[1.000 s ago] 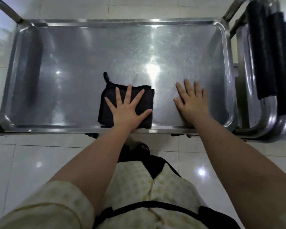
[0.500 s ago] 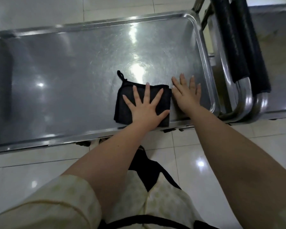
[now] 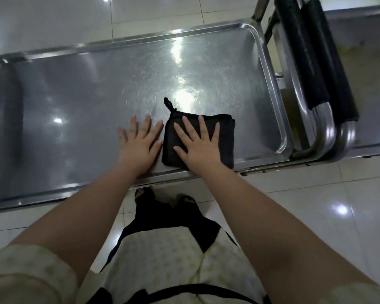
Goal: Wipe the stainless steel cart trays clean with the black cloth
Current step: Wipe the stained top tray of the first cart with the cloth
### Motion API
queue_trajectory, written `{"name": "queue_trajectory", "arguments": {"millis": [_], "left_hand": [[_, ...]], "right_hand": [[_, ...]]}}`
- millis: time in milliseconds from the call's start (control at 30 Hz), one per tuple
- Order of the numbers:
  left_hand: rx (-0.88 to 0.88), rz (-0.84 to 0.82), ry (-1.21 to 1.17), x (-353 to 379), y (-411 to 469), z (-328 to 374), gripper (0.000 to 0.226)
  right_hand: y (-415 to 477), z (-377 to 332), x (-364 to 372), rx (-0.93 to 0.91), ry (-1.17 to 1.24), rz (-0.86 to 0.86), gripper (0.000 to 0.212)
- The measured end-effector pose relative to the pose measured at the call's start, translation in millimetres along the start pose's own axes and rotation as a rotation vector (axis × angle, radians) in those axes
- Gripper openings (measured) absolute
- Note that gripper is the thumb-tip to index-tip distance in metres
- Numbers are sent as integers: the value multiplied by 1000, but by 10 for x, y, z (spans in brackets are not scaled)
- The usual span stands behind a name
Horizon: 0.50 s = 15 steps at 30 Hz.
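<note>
Leftmost, the stainless steel cart tray [image 3: 75, 88] ran across the view at a slant, its far end in shadow and its scuffed metal showing bright reflections near the middle. The left hand [image 3: 138, 145] lay palm down on the bare metal close to the near rim. Its grip was wide, with the fingers straight and spread, holding nothing. Its thumb side sat just beside the black cloth [image 3: 225, 137], and whether the two touched could not be told.

The cloth was folded into a thick square and lay flat in the tray, toward the right half and against the near rim. A small hanging loop [image 3: 168, 104] stuck out from its far-left corner. The right hand [image 3: 199, 148] pressed down on the cloth's left part with its fingers straight and fanned. That grip was wide too, flat on the fabric and not curled round it. The cloth's right edge showed past the little finger, apart from the tray's rounded right corner.

Beyond that corner stood two curved steel handles with black padding [image 3: 303, 62], one just beside the other. Right of them lay part of a second tray [image 3: 364, 73]. Pale glossy floor tiles [image 3: 316, 205] showed below the cart. A light patterned sleeve [image 3: 31, 270] and a garment with dark trim [image 3: 162, 260] filled the bottom of the view.
</note>
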<state>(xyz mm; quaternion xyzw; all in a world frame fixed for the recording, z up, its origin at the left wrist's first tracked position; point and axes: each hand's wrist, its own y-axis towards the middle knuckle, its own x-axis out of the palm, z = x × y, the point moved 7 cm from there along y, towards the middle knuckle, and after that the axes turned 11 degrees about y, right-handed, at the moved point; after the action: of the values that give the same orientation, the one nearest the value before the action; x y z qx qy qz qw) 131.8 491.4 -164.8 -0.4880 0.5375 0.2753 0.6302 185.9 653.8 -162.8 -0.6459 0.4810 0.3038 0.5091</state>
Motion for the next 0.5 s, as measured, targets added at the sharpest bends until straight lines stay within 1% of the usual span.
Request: {"name": "queue_trajectory", "arguments": {"millis": [67,200,267,367,500], "left_hand": [[-1,-12,23,75,-5,47,55],[1,21,35,123,26,53,56],[20,34,36,127,40,49,60],[32,41,21,130,59,26,63],[38,30,32,114,97,-64,62]], "right_hand": [[-31,337,-88,-30,-47,8,64],[-195,1445,-401,171,-43,49,63],[-273,1690,-447,201,-73,21,60],[-286,1503,-376,184,-60,9,59],[-183,698,-147,-56,-89,-35,62]]}}
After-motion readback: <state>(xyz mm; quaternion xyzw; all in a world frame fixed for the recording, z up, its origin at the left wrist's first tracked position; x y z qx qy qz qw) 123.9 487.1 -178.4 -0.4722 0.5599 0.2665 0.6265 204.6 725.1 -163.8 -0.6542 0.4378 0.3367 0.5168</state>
